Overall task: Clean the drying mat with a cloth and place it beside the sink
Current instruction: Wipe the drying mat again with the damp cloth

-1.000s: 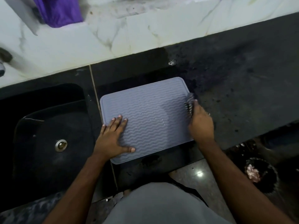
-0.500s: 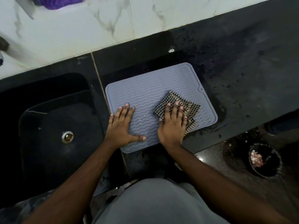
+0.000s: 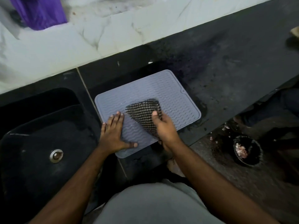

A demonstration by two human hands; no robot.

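You are mid-wipe: your left hand (image 3: 113,135) lies flat, fingers straight, pinning the drying mat (image 3: 174,101) beside the sink (image 3: 40,126), while your right hand (image 3: 165,128) pinches the checked cloth (image 3: 144,112) over the mat, so next sweep it across the unwiped ridges beyond your fingers.

No text, label, brand, number or sign can be read anywhere here.
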